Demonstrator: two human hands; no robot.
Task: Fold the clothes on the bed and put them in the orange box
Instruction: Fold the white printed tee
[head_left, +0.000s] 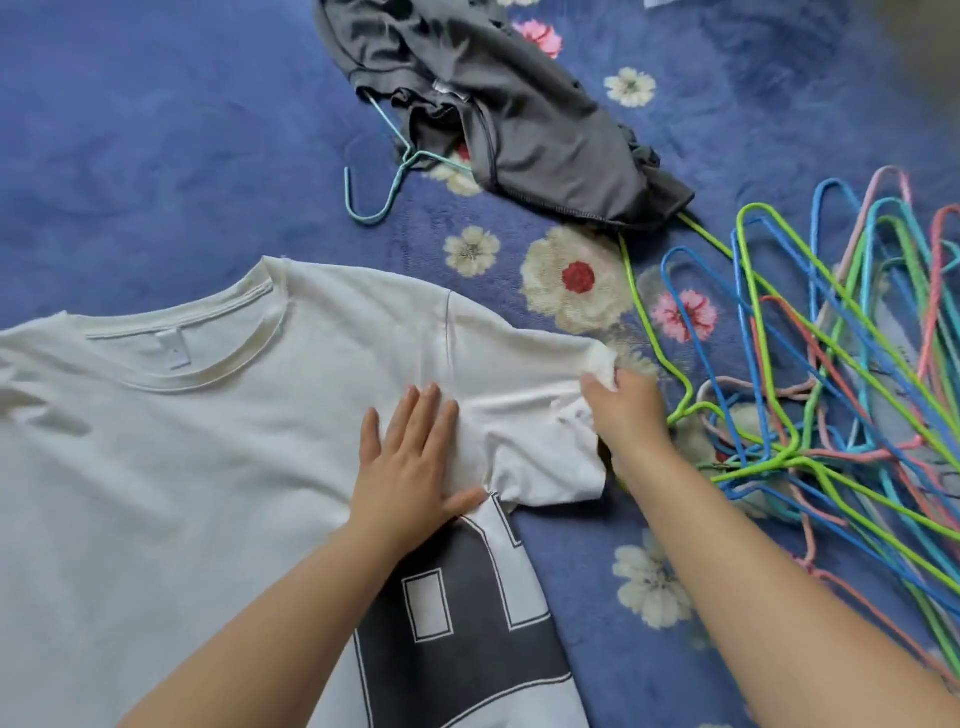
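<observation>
A white T-shirt (197, 441) lies spread on the blue flowered bed cover (156, 156), collar toward the far side, with a dark printed panel showing at its near edge. My left hand (410, 462) presses flat on the shirt near the armpit seam, fingers straight. My right hand (626, 410) pinches the hem of the shirt's right sleeve at the sleeve's outer end. A crumpled dark grey garment (519, 119) lies farther back, still on a teal hanger (384, 171). The orange box is out of view.
A tangled pile of several coloured wire hangers (831, 364) lies on the cover just right of my right hand. A green hanger from it reaches under the grey garment's edge.
</observation>
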